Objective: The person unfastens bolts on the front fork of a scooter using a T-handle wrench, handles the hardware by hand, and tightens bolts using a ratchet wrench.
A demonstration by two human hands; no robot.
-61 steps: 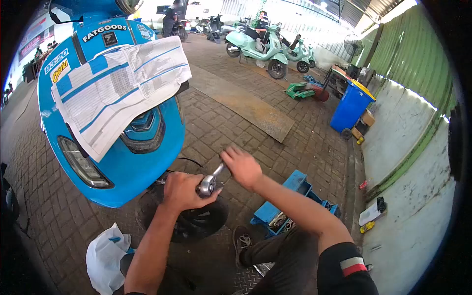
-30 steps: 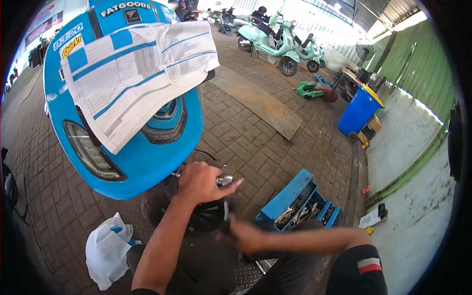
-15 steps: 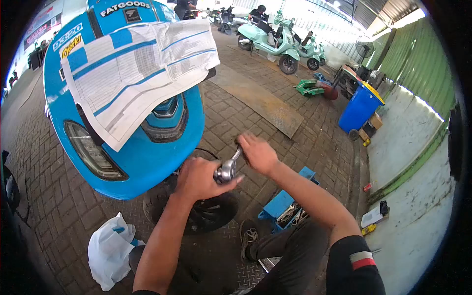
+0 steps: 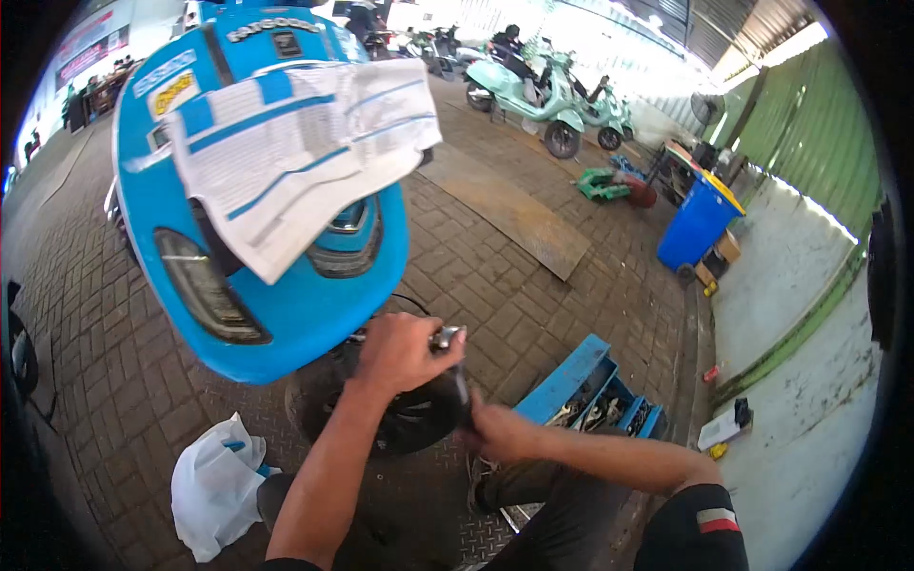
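Note:
My left hand point(image 4: 405, 354) is closed over the head of a metal ratchet wrench point(image 4: 446, 336), beside the black wheel point(image 4: 319, 404) of a blue scooter point(image 4: 276, 354). The ratchet handle looks blurred as it runs down toward me. At its lower end my right hand point(image 4: 500, 433) is closed around it, somewhat smeared by motion. What the ratchet sits on is hidden beneath my left hand. Printed papers point(image 4: 286, 157) lie draped across the scooter's front above the headlight.
A blue toolbox point(image 4: 564, 383) with several tools stands open by my right forearm. To the left is a white plastic bag point(image 4: 214, 490). Farther off are a metal plate point(image 4: 514, 214), a blue wheeled bin point(image 4: 687, 228) and mint scooters point(image 4: 533, 100). A wall point(image 4: 771, 276) bounds the right side.
My right hand has swung the ratchet handle from the far side toward me and down. My left hand stays on the ratchet head. The view has shifted slightly.

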